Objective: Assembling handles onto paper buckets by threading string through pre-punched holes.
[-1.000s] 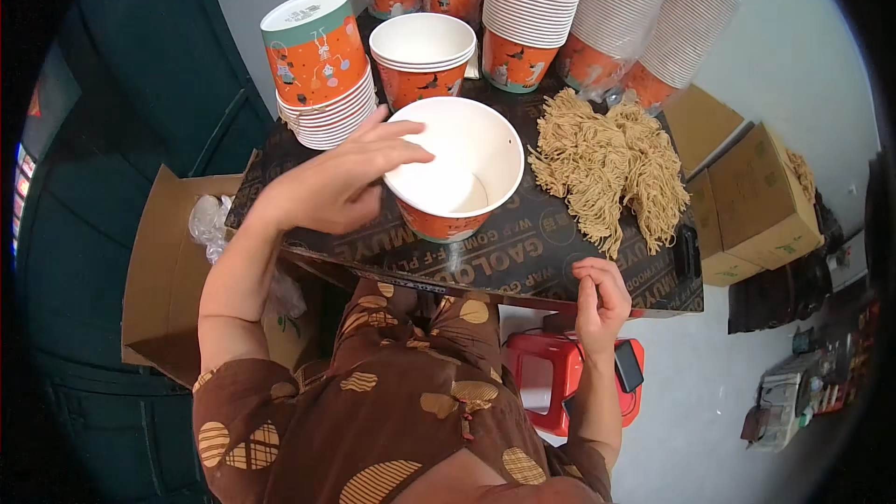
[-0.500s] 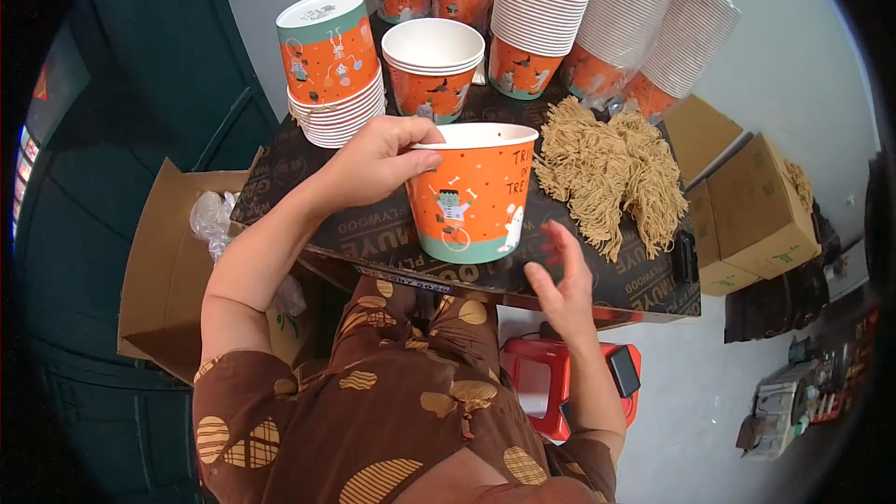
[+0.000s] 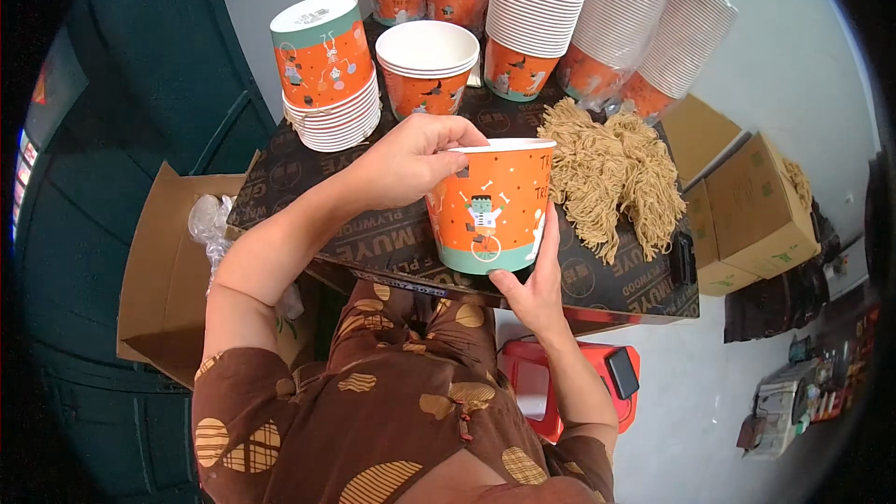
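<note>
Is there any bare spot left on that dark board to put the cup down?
Yes: the near strip of the dark board, under the left hand and left of the held cup. The back is crowded by cup stacks, the right by a pile of tan string.

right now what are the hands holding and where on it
Both hold one orange paper bucket with cartoon prints. The left hand grips its upper rim from the left; the right hand supports the lower right side near the teal base band.
</note>
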A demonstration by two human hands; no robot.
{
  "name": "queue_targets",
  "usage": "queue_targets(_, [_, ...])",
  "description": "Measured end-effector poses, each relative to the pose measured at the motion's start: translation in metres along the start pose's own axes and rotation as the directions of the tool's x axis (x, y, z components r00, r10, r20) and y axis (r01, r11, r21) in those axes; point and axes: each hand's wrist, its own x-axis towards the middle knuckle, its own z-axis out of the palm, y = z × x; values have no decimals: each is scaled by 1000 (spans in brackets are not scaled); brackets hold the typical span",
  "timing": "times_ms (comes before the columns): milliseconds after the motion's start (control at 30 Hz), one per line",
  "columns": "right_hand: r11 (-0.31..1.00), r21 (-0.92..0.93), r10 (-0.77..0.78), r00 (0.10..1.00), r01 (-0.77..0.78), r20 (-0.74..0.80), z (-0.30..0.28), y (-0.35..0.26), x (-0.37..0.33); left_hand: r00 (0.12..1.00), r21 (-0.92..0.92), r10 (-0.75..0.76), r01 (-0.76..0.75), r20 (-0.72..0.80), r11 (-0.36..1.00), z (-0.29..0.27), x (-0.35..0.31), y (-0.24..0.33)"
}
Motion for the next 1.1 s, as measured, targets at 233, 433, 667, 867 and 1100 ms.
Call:
queue_targets(233, [991, 136, -8, 999, 13, -36, -2, 8, 1, 998, -183, 40, -30, 53, 983, -2, 9, 10])
queue_targets(433, [992, 124, -19, 998, 27, -65, -5, 11, 2, 996, -153, 53, -42, 71, 987, -1, 18, 14])
queue_targets(667, [980, 197, 26, 997, -12, -67, -6, 10, 4, 997, -174, 55, -43, 63, 984, -1, 25, 8])
queue_targets(867, [976, 216, 32, 998, -19, -53, -8, 11, 4, 995, -142, 26, -12, 100, 990, -2, 26, 11])
queue_targets(1100, [971, 238, 46, 997, -31, -61, -7, 15, 3, 995, -140, -19, 32, 93, 990, 0, 28, 13])
